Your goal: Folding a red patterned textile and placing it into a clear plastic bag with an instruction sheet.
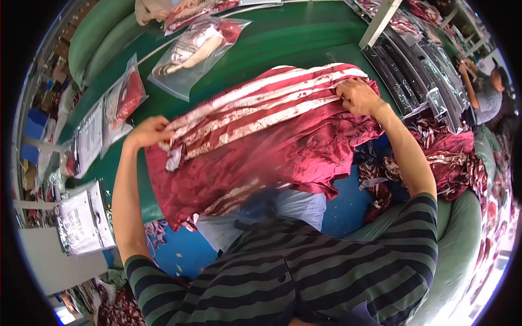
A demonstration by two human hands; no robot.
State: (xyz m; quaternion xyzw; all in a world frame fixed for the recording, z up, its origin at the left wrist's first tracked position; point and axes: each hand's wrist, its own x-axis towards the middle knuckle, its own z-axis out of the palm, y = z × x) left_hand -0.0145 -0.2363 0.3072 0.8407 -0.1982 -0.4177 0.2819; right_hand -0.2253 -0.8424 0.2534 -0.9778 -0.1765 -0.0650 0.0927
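Red/white cloth (261, 133) on green desk (293, 46), folds prob. being straightened.
L hand (148, 132) pinches cloth nr L end, R hand (359, 98) grips it nr far R edge; set well apart. Next move prob. needs even tension btwn both.

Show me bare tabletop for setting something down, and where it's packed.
Biggest patch: far green table between the bagged garment, the white post and the striped red cloth. Narrower: between that cloth and the left bags, beyond the left hand. Crowded: right end, under black packages.
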